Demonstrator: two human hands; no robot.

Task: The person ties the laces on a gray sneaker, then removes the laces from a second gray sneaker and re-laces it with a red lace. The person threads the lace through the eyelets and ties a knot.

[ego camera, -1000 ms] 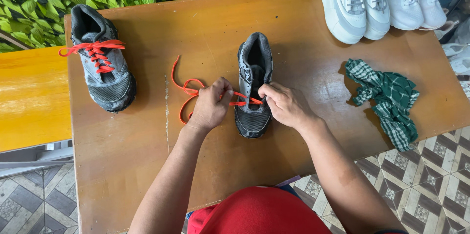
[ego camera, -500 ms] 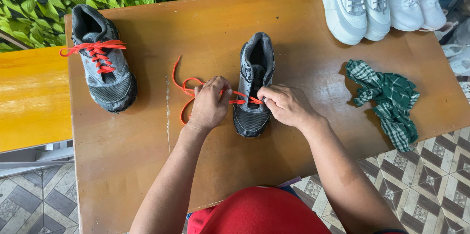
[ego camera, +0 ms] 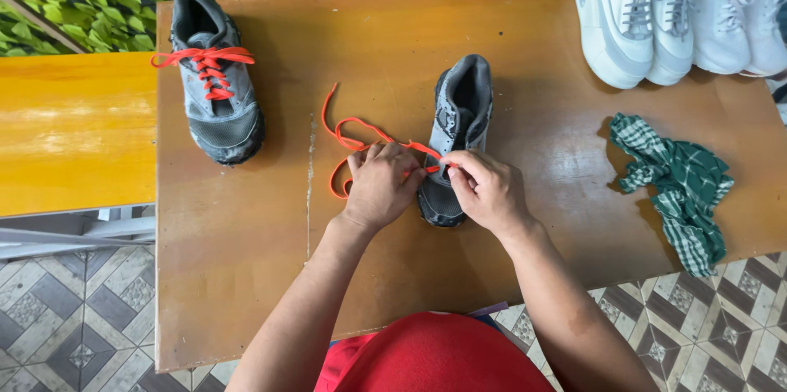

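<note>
Pinching the orange lace [ego camera: 361, 142] at the grey shoe [ego camera: 457, 134] mid-table — both hands sit over its toe end. Left hand [ego camera: 381, 185] is curled shut on the lace just left of the shoe; right hand [ego camera: 485, 191] has thumb and forefinger closed on the lace at the eyelets, other fingers folded. Vs 0.5 s ago: hands barely shifted, lace loop left of the shoe lies much the same, shoe hasn't moved. Hidden: the shoe's toe and lower eyelets under the hands, so which eyelet is being worked I can't tell. Farther off, left of that shoe — its laced twin [ego camera: 215, 88]. Right of it, a green checked cloth [ego camera: 676, 183]; beyond, white sneakers [ego camera: 680, 11], cut off at the frame edge.
</note>
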